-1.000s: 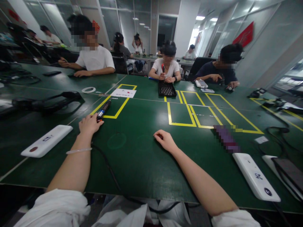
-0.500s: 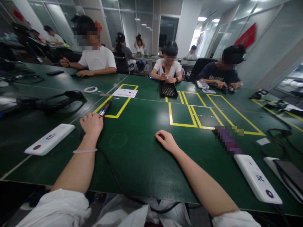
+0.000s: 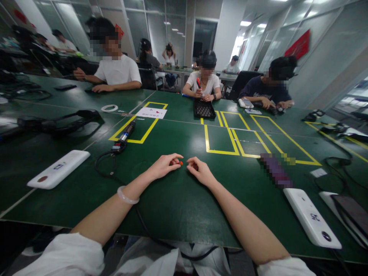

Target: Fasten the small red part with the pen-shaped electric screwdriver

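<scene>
My left hand rests on the green table near the middle, fingers curled in a pinch on a small red-orange object. My right hand lies just to its right, fingers curled, with a bit of red showing inside them. The fingertips of both hands nearly meet. A corded electric screwdriver lies alone on the table to the far left of my hands, across a yellow tape line, its black cable looping back toward me.
White flat devices lie at the left and right. Yellow tape boxes mark the table. A black tray sits before a person opposite. Other people work along the far side. Cables and a dark headset lie at the left.
My left hand has let go of the screwdriver and moved right to meet my right hand, now pinching a small red-orange object. The screwdriver stays on the table.
</scene>
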`<control>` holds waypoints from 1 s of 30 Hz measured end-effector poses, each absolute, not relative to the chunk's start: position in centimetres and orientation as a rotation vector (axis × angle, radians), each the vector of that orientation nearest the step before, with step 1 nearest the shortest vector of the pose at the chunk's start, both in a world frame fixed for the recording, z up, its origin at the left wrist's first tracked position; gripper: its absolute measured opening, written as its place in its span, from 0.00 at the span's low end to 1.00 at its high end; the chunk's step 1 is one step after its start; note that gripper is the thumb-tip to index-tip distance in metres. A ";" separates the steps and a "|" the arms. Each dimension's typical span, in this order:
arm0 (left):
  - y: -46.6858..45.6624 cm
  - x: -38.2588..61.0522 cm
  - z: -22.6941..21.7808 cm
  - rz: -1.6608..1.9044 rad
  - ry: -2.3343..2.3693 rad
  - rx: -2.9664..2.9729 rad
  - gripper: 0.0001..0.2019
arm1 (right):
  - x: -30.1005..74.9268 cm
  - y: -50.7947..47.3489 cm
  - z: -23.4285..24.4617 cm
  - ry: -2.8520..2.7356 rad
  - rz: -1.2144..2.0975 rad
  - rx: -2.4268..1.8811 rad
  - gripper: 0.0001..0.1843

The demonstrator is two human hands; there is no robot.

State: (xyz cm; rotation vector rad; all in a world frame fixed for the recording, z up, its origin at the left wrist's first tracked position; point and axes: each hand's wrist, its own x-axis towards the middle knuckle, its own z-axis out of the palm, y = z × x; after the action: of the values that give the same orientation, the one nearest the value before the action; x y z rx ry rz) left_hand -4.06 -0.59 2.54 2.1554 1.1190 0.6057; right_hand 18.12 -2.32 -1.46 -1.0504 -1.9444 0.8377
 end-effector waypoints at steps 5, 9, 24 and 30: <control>-1.6 -3.0 2.8 0.606 0.996 2.095 0.12 | 18.0 -2.4 -1.6 -2.001 0.875 -1.015 0.10; -1.9 -2.7 3.0 0.580 0.965 2.085 0.10 | 17.9 -2.5 -1.2 -2.010 0.916 -1.037 0.08; -2.3 -2.4 3.3 0.664 1.042 2.289 0.12 | 17.9 -1.8 -2.4 -1.735 1.191 -0.984 0.12; -2.2 -2.5 3.1 0.644 1.021 2.206 0.12 | 17.9 -2.0 -2.2 -1.714 1.249 -0.912 0.13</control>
State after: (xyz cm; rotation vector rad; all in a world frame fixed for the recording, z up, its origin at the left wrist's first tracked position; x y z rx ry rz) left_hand -2.50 -2.18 3.13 2.2058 1.0207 0.6444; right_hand 17.88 -2.03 -2.20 -0.9115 -1.7138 1.2487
